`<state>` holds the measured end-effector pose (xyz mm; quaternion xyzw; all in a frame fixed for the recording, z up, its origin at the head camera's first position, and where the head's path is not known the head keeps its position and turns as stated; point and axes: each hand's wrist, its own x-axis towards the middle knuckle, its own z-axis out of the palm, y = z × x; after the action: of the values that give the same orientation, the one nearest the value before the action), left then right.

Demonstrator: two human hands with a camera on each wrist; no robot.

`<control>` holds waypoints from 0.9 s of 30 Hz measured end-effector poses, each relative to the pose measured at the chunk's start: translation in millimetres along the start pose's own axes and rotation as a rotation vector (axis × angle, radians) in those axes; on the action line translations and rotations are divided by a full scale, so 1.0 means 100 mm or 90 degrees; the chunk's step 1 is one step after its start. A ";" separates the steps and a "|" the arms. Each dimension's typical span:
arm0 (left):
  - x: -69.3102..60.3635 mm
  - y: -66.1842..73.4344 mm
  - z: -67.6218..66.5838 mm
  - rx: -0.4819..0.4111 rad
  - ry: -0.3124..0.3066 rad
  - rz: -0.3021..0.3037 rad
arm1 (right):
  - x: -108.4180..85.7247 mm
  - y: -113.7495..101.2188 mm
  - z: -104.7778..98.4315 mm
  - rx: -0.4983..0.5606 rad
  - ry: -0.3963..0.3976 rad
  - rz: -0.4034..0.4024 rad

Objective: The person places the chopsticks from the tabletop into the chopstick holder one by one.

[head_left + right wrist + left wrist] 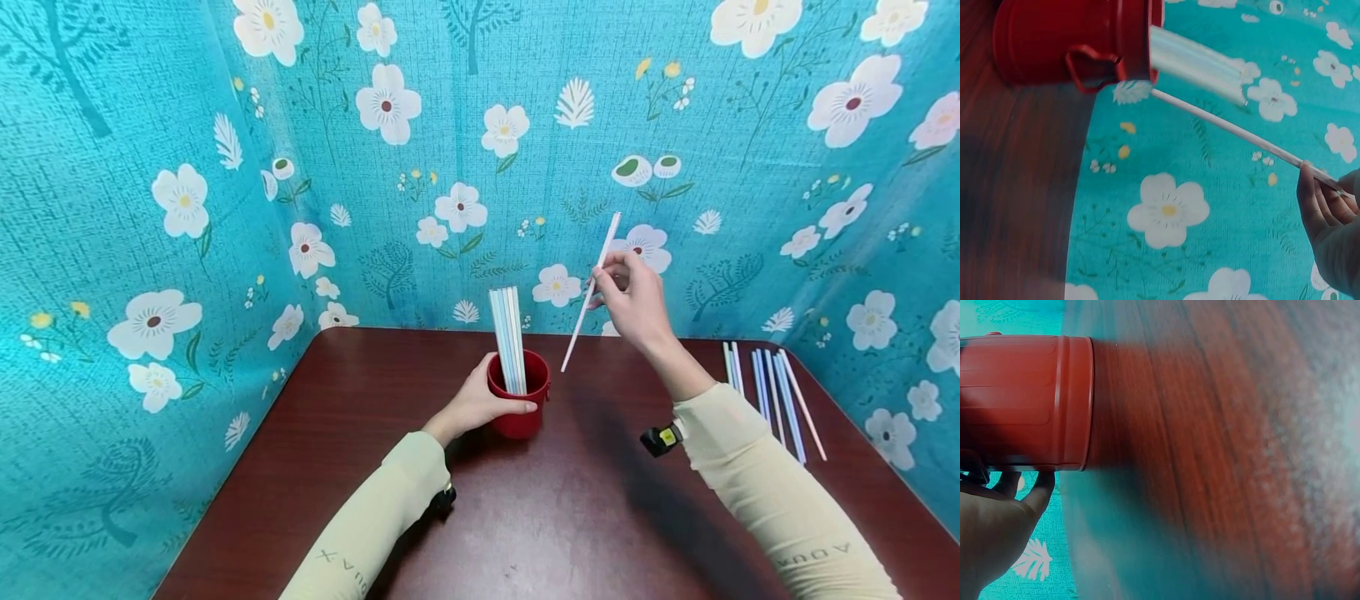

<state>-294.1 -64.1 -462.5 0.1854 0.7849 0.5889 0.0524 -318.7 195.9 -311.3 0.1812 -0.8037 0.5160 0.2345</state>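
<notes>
Blue floral cloth [180, 367] stands at left, right and far side of a brown table [525, 525]. Loose sticks [803, 405] lie at the table's far right. A red bucket [517, 427] stands upright left of them. The left hand [486, 402] grips its left side; the right hand [633, 300], raised, pinches 1 pale stick [577, 330]. A stick bundle [509, 342] leans inside the bucket. The tilted pale stick's lower end is just right of the rim.
</notes>
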 end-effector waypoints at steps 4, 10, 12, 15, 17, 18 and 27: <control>0.00 0.00 0.00 0.000 0.003 0.004 | -0.04 -0.23 0.07 0.036 -0.004 -0.012; 0.00 0.00 0.00 0.003 0.002 0.006 | -0.12 -0.42 0.14 0.061 -0.018 -0.012; 0.01 0.00 0.00 0.004 0.003 0.005 | -0.14 -0.42 0.16 0.070 -0.023 -0.011; 0.00 0.00 0.00 0.004 0.005 0.001 | -0.15 -0.38 0.20 0.076 -0.035 -0.012; 0.00 0.00 0.00 0.004 0.006 -0.002 | -0.17 -0.33 0.23 0.077 -0.043 -0.009; 0.00 0.00 0.00 0.004 0.006 -0.004 | -0.17 -0.31 0.24 0.076 -0.047 -0.009; 0.01 -0.02 0.01 0.008 0.010 -0.002 | -0.24 -0.19 0.35 0.049 -0.073 -0.016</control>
<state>-295.4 -63.4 -464.1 0.1796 0.7895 0.5851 0.0457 -295.6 157.1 -322.9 0.2295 -0.7930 0.5323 0.1876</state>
